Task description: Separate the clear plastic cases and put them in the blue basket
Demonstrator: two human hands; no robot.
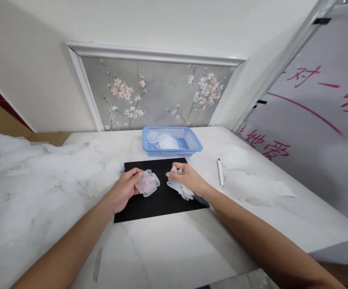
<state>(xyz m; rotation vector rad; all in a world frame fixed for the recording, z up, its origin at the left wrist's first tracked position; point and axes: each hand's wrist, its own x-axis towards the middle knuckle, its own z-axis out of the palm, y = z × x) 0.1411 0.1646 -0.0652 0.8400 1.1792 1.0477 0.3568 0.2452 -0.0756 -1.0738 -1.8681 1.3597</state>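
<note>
Between the thumb and fingers of my left hand is a translucent, petal-shaped plastic piece, held flat toward me. My right hand is closed around a bunch of similar translucent pieces, which fan out below the fingers. Both hands are over a black mat on the white marbled table. Just behind the mat, a blue plastic basket has some of the same pale pieces in its left and middle part. The palm sides of both hands are partly hidden.
A large heap of translucent pieces covers the table's left side. To the right lie a white pen-like tool and more pale pieces. A whiteboard with red writing stands along the right edge. A framed floral panel is behind the basket.
</note>
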